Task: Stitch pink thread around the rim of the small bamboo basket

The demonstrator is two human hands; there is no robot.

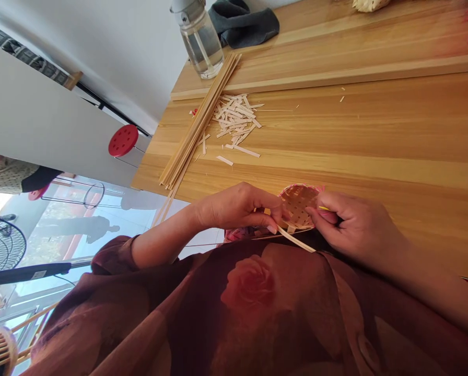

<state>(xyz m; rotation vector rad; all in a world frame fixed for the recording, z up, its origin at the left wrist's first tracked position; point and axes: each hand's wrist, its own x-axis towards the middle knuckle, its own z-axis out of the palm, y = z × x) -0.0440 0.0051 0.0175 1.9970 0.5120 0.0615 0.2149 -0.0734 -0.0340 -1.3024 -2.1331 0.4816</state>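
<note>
A small round woven bamboo basket (pixel 299 204) with a pink rim is held at the table's near edge, against my dark red flowered clothing. My left hand (pixel 237 206) is closed, pinching a thin bamboo strip (pixel 296 240) that sticks out from the basket's lower side. My right hand (pixel 355 224) is closed on the basket's right edge, with a thin yellow tool or strip end (pixel 323 208) showing between its fingers.
On the wooden table (pixel 375 130) lie a long bundle of bamboo strips (pixel 198 125) and a pile of short offcuts (pixel 236 119). A clear water bottle (pixel 200 39) and dark cloth (pixel 242 21) stand further off. A red stool (pixel 123 140) stands beside the table.
</note>
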